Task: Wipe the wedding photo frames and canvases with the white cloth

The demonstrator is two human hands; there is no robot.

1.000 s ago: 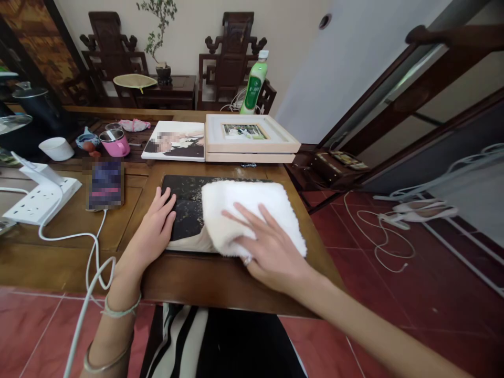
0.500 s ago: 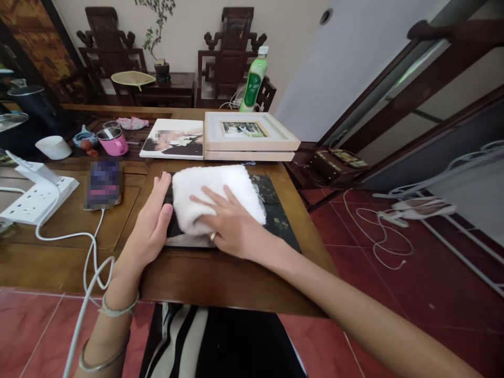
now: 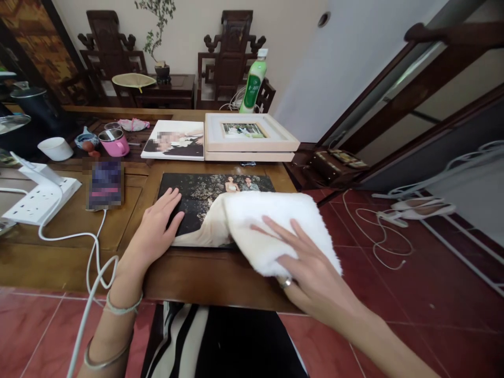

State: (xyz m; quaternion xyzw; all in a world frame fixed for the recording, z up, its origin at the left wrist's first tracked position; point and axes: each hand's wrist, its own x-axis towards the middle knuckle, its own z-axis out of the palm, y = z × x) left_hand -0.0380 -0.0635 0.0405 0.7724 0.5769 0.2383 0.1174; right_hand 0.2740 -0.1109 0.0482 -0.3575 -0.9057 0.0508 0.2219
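A dark photo panel [image 3: 197,215] lies flat near the table's front edge, printed with two people and a long pale gown. My left hand [image 3: 159,223] rests on its left edge, fingers stretched out. Under my right hand [image 3: 303,257] is a white fluffy cloth [image 3: 275,210], gripped at its near edge with the fingers spread over the top. The cloth covers the panel's right part and hangs past the table's right side. The right thumb is partly hidden.
Behind the panel sit a photo block [image 3: 173,152] and stacked pale wooden frames [image 3: 252,147]. A green bottle [image 3: 254,84] stands behind them. To the left are a pink mug [image 3: 114,143], a phone [image 3: 105,184], a white power strip [image 3: 41,199] and a loose white cable [image 3: 94,262].
My right hand has swept the cloth rightward and toward me, uncovering the panel's left and middle. My left hand stays at the left edge, its fingers now lying slightly farther onto the panel.
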